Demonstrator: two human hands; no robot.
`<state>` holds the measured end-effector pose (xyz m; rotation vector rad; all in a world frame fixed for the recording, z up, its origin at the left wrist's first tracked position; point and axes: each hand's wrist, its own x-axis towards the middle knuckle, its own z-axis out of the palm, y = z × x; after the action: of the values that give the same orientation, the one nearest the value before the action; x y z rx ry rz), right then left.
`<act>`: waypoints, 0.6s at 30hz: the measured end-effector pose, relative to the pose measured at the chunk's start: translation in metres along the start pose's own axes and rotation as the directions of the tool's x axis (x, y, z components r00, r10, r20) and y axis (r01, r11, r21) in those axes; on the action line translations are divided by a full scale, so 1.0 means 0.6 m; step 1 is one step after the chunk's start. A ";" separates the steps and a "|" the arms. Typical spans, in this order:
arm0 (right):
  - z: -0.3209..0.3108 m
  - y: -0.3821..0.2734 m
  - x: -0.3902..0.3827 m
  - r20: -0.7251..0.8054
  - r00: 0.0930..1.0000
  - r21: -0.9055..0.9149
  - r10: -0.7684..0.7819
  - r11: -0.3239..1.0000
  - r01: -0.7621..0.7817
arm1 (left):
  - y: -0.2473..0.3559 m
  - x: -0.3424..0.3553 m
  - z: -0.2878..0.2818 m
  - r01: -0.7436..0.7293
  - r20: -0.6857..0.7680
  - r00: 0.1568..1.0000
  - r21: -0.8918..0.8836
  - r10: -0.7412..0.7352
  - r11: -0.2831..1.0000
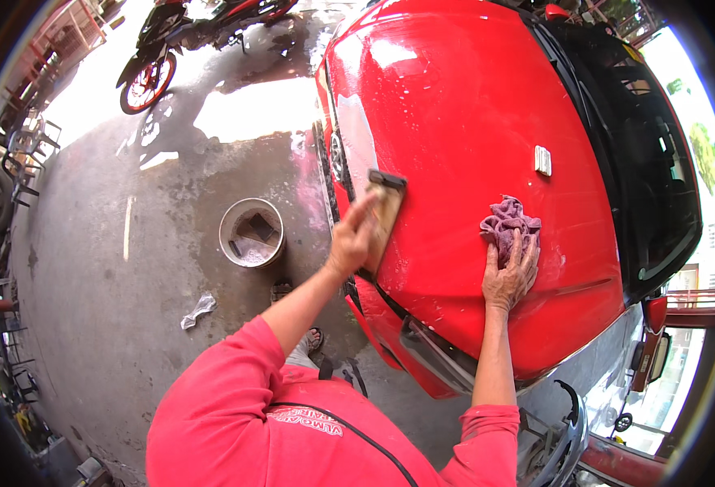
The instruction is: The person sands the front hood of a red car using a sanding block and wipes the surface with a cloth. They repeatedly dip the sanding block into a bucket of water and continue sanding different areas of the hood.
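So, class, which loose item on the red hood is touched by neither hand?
The small white block near the windshield; the right hand touches the purple cloth, the left hand the long board.

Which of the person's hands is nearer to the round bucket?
Left. The left hand is at the long block near the front edge of the red hood, toward the bucket; the right hand is on the purple cloth, farther across.

A person (300, 341) in a red top (211, 406) stands at a red car hood (471, 97), left hand (352, 241) on a flat tan board (388, 213) near its front edge, right hand (508, 284) spread on a crumpled purple cloth (508, 221), a pale block (542, 161) beyond, a bucket (228, 225) on the floor (89, 243).
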<state>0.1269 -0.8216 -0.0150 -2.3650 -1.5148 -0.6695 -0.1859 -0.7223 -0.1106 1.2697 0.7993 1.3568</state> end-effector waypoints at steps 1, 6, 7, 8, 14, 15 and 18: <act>0.002 -0.010 0.006 -0.008 1.000 0.025 -0.015 1.000 0.015 | -0.036 0.073 -0.043 0.025 -0.170 0.985 0.189 0.007 0.982; 0.006 -0.022 0.008 0.037 0.999 0.030 0.012 0.999 -0.014 | -0.017 0.220 -0.097 0.282 -0.414 0.852 -0.152 -0.320 0.947; 0.005 -0.022 0.007 0.043 0.999 0.016 0.025 1.000 -0.026 | -0.019 0.178 -0.065 0.258 -0.427 0.864 -0.084 -0.269 0.963; 0.004 -0.019 0.009 0.045 0.998 0.003 0.036 0.999 -0.036 | -0.016 0.138 -0.032 0.230 -0.437 0.874 -0.014 -0.213 0.973; 0.002 -0.002 -0.002 0.008 1.000 -0.009 0.022 1.000 -0.021 | 0.013 -0.052 0.039 0.013 0.012 1.000 -0.095 -0.012 0.995; 0.005 0.000 -0.002 -0.005 1.000 0.007 0.010 1.000 -0.010 | 0.004 -0.011 0.010 -0.003 0.012 1.000 -0.067 0.003 0.998; 0.010 -0.009 0.001 -0.023 1.000 0.039 -0.014 0.999 0.015 | -0.010 0.187 -0.094 0.230 -0.318 0.918 -0.060 -0.237 0.971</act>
<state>0.1238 -0.8162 -0.0204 -2.3123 -1.5225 -0.6621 -0.2238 -0.6029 -0.1001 0.9096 1.1236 1.3895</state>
